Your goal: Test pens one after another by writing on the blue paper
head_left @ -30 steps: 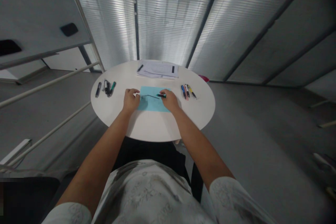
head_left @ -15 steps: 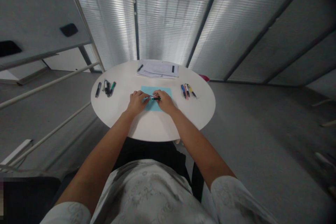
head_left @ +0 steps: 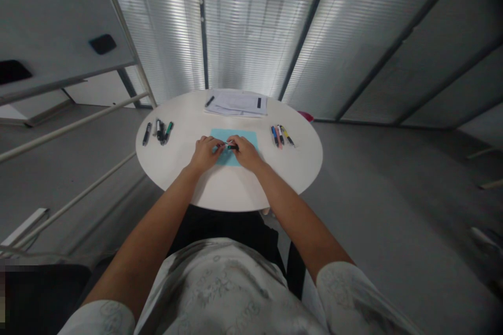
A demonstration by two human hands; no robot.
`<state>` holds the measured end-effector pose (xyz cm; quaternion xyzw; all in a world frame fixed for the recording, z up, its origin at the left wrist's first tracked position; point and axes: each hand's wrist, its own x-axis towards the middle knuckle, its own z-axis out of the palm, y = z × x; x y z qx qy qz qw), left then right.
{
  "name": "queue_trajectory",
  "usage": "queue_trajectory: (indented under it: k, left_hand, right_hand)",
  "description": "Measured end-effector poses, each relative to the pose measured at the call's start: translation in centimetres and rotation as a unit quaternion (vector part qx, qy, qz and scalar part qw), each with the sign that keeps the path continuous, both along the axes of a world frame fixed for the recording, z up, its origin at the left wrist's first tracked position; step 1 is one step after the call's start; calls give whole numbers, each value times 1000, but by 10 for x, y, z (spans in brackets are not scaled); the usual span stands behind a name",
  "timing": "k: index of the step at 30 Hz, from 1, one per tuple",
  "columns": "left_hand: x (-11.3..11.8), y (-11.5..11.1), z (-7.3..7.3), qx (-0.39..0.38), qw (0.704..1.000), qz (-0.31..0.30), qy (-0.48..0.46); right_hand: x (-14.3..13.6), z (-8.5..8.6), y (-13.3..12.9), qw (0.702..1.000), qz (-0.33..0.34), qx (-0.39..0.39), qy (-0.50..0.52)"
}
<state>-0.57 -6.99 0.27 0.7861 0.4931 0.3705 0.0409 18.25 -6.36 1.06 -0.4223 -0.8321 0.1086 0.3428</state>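
Note:
Both my hands meet over a light-blue sheet (head_left: 236, 160) on the round white table. My right hand (head_left: 245, 152) is closed around a dark pen piece (head_left: 233, 147) with a green end, which points left. Pinched in the fingertips of my left hand (head_left: 206, 154) is a thin, small pen part, close to or touching the right hand's fingers. The fingers hide most of this part, so its exact kind does not show.
Several dark pens and markers (head_left: 160, 131), one with green, lie at the table's left. Blue, pink, white and yellow pens (head_left: 280, 136) are grouped at the right. A stack of papers (head_left: 236, 103) with a dark pen (head_left: 209, 101) on it is at the back.
My two hands have drawn slightly closer together, and the thin part in the left fingertips now lies nearer the right fingers. Everything else on the table is unchanged.

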Motion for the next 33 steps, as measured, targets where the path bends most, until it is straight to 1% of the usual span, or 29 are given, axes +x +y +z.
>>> queue_trajectory:
  k: [3,5,9,11,13,17,20,23,30,33]
  left_hand:
    - [-1,1,1,-2,999,1,-34]
    - [-2,1,2,3,998,12,-60]
    - [-4,1,2,-4,992,58,-109]
    - [-4,1,4,-14,990,74,-121]
    - [-4,0,5,-18,990,72,-117]
    - [-3,-1,7,-15,993,38,-109]
    - [-3,-1,6,-17,993,26,-116]
    - [-3,-1,5,-16,993,21,-118]
    - [-5,3,-1,-25,986,10,-166]
    - [-5,4,-3,-39,982,7,-185]
  right_hand:
    - [1,2,0,999,-38,3,-10]
    - [3,3,0,998,-64,13,-13]
    - [5,5,-2,992,-120,28,-39]
    - [6,7,-5,988,-137,32,-58]
    - [5,9,-8,986,-139,35,-80]
    - [3,14,-10,985,-114,35,-123]
    - [1,13,-9,983,-97,39,-153]
    - [-1,12,-8,978,-97,51,-179]
    - [-1,16,-14,973,-91,44,-209]
    - [-1,18,-16,974,-90,44,-204]
